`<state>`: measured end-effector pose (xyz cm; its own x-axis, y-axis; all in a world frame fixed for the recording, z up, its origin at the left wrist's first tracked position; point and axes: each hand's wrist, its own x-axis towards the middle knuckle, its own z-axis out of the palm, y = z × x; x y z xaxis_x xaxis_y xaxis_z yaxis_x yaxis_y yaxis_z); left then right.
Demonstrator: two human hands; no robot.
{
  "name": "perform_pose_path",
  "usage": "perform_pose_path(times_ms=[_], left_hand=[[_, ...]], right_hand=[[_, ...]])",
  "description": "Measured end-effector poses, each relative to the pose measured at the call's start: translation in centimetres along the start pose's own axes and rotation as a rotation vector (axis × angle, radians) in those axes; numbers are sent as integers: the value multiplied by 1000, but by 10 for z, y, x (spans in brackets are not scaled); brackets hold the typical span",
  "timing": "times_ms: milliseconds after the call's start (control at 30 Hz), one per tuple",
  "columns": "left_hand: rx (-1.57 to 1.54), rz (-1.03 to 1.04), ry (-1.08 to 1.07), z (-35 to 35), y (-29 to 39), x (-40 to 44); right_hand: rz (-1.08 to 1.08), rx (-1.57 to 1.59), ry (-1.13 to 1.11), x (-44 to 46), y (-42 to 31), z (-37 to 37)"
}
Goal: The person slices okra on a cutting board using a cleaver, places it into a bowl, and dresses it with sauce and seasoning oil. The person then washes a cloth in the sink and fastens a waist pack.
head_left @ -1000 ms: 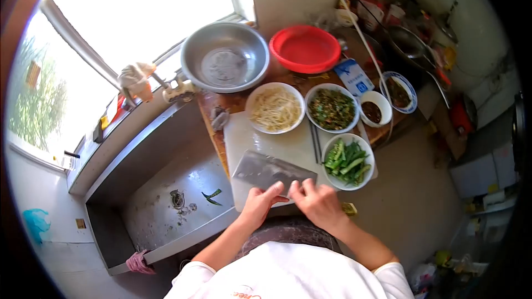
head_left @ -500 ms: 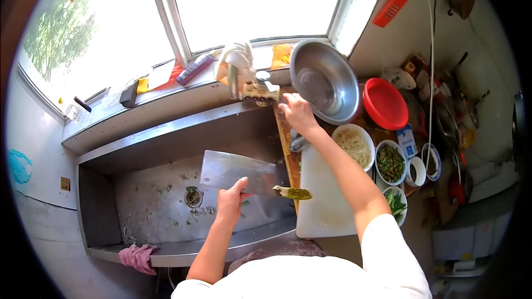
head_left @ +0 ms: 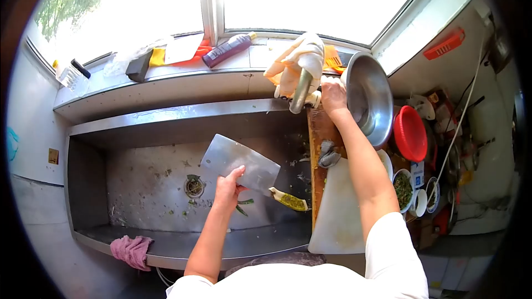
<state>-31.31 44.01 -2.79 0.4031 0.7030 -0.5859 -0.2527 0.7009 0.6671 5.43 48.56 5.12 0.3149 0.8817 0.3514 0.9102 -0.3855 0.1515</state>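
Note:
My left hand (head_left: 226, 189) grips a cleaver (head_left: 239, 160) by the lower edge of its wide metal blade, thumb on the flat side. The blade is tilted over the steel sink (head_left: 149, 188), and its yellow-green handle (head_left: 290, 200) points down to the right. At the sink's back right corner, my right hand (head_left: 334, 95) is closed at the right side of the tap (head_left: 302, 91); the fingers largely hide the tap handle. Pale gloves (head_left: 296, 58) hang over the tap. No running water shows.
A white cutting board (head_left: 338, 210) and a grey cloth (head_left: 329, 155) lie right of the sink. Beyond are a steel basin (head_left: 371, 99), a red basin (head_left: 410, 133) and bowls of food (head_left: 403, 188). A purple bottle (head_left: 227, 50) lies on the sill; a pink rag (head_left: 131, 251) hangs in front.
The view has swung, so the surroundings sit further right. The cleaver has tilted, its handle end lower over the sink. My right hand stays at the tap.

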Motion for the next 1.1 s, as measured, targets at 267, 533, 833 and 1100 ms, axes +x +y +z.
perform_pose_path(times_ms=[267, 533, 833, 1100], left_hand=[[-280, 31, 30, 0, -1, 15], [-308, -60, 61, 24, -32, 23], [-63, 247, 318, -23, -42, 61], [1194, 834, -514, 71, -100, -7]], right_hand=[[-270, 578, -110, -108, -74, -77], [-239, 545, -631, -221, -109, -88], [197, 845, -802, -235, -73, -114], [1185, 2402, -1052, -276, -88, -76]])
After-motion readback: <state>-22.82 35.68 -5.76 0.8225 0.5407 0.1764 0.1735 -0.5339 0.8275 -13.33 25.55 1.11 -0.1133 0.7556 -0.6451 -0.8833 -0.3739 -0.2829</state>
